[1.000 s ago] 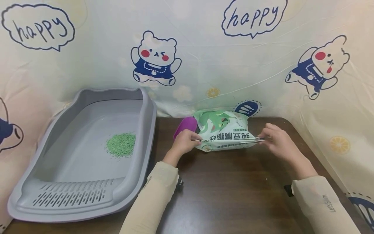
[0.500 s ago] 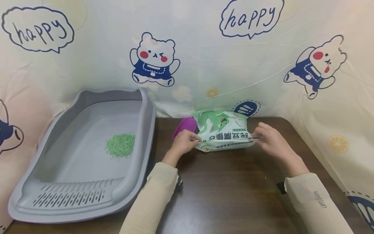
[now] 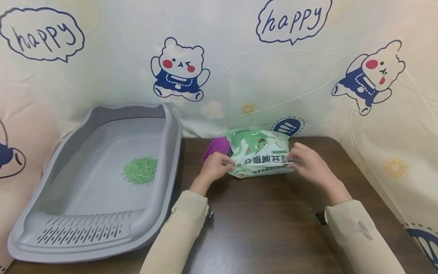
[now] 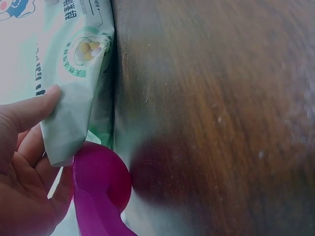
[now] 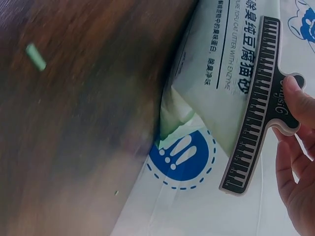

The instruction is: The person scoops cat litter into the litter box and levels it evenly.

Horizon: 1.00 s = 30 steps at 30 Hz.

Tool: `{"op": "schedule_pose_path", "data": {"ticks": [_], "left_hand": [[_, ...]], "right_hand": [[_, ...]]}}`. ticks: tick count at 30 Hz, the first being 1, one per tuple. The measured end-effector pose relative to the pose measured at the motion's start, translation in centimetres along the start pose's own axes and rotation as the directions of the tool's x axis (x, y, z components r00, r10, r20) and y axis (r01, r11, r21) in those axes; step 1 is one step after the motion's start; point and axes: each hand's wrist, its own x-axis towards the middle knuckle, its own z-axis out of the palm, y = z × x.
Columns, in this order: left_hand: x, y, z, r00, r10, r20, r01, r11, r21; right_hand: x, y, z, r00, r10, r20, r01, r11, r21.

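Note:
A green-and-white bag of tofu cat litter lies at the back of the table, its near edge folded over. My left hand pinches the left corner of that fold between thumb and fingers, seen closely in the left wrist view. At the other end, my right hand squeezes the tab of a long black clip printed with piano keys. The clip lies along the bag's folded edge; whether it bites on the bag I cannot tell. A purple scoop sits against the bag's left side, just beyond my left hand.
A large grey litter tray fills the left of the table, with a small heap of green pellets on its floor. A stray green pellet lies on the brown table. A printed curtain hangs right behind.
My right hand has moved left with the clip, bringing it further along the bag's folded edge. The left hand keeps its pinch on the corner.

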Motion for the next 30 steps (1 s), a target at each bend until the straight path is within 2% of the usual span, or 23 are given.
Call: {"op": "schedule_pose_path", "data": {"ticks": [13, 24, 30], "left_hand": [[-0.1, -0.1, 0.0, 1.0, 0.002, -0.01, -0.002, 1.0, -0.013], [0.1, -0.4, 0.2, 1.0, 0.008, -0.008, -0.008, 1.0, -0.004], [0.1, -0.5, 0.1, 1.0, 0.014, -0.007, -0.014, 1.0, 0.001]], "right_hand": [[0.9, -1.3, 0.8, 0.996, 0.061, 0.071, -0.064, 0.997, 0.045], [1.6, -2.2, 2.0, 0.995, 0.036, 0.094, -0.042, 0.997, 0.059], [2.0, -2.7, 2.4, 0.991, 0.056, 0.122, -0.066, 0.994, 0.082]]}}
